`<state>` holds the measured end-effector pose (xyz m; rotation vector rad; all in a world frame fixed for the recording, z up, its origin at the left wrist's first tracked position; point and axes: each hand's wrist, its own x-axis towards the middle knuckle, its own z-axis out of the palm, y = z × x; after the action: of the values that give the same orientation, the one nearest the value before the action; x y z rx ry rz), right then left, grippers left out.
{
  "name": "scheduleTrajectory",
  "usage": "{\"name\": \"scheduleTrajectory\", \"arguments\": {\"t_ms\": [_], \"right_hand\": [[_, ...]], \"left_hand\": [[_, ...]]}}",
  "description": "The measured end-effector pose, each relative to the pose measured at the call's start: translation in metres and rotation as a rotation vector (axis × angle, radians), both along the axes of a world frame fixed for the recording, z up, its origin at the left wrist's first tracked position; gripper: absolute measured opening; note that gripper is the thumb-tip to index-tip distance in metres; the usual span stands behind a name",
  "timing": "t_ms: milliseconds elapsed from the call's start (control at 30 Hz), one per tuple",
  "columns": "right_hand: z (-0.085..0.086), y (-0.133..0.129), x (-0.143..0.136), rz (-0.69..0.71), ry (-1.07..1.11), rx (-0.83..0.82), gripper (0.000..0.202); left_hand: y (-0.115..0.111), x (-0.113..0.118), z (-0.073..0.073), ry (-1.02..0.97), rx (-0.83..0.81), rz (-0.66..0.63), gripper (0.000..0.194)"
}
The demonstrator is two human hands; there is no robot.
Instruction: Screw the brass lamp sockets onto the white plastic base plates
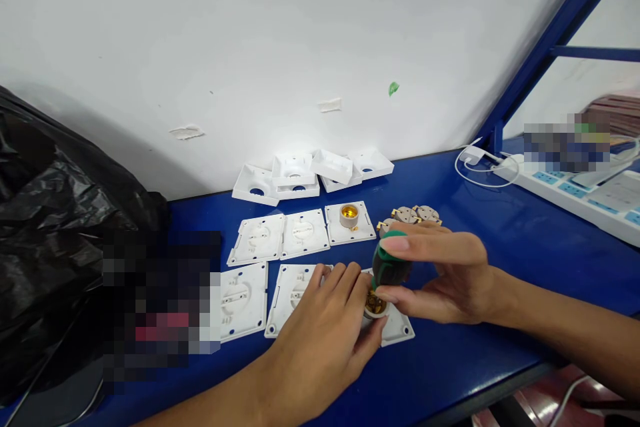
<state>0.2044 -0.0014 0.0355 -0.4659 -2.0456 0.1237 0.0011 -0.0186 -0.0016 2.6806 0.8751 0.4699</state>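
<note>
My right hand (453, 277) grips the green and black handle of a screwdriver (391, 271), held upright with its tip down in a lamp holder (376, 307). That holder is a pale ring with a brass-coloured inside, on a square white base plate (404, 332). Around the lamp holder curl the fingers and thumb of my left hand (323, 323), which also covers much of the plate. Behind my hands, another lamp holder (349, 215) stands on its own white plate (367, 230). The screwdriver's tip is hidden inside the ring.
Several bare white plates (259, 240) lie in rows on the blue table. White square covers (295, 170) are piled against the wall. Loose round lamp holder parts (407, 215) sit behind my right hand. A black bag (65, 213) is at left, a power strip (575, 190) at right.
</note>
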Motion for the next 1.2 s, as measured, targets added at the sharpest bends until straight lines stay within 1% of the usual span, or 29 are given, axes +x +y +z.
{"name": "scheduleTrajectory", "arguments": {"t_ms": [233, 400, 567, 767, 900, 1067, 1200], "right_hand": [[-0.0015, 0.0008, 0.0002, 0.027, 0.011, -0.012, 0.043], [-0.0049, 0.0002, 0.0023, 0.046, -0.018, -0.09, 0.058], [-0.006, -0.0001, 0.0046, 0.054, -0.039, -0.125, 0.068], [-0.0063, 0.0006, 0.0047, 0.074, -0.031, -0.126, 0.071], [-0.0046, 0.0005, 0.0041, 0.067, -0.07, -0.133, 0.072], [-0.0033, 0.0007, 0.0031, 0.081, -0.062, -0.135, 0.069], [-0.0038, -0.0001, 0.0038, 0.068, -0.083, -0.147, 0.073]], "left_hand": [[0.0011, 0.0003, -0.0003, 0.004, -0.01, -0.008, 0.011], [0.0016, 0.0004, -0.0013, -0.016, 0.01, -0.02, 0.01], [-0.0001, -0.0004, -0.0032, -0.023, 0.032, -0.026, 0.007], [0.0004, 0.0007, -0.0029, -0.014, 0.018, -0.033, 0.008], [0.0011, 0.0011, -0.0013, -0.02, 0.005, -0.042, 0.01], [0.001, 0.0001, -0.0014, -0.029, 0.006, -0.047, 0.011], [0.0014, -0.0007, -0.001, -0.041, -0.002, -0.052, 0.009]]}}
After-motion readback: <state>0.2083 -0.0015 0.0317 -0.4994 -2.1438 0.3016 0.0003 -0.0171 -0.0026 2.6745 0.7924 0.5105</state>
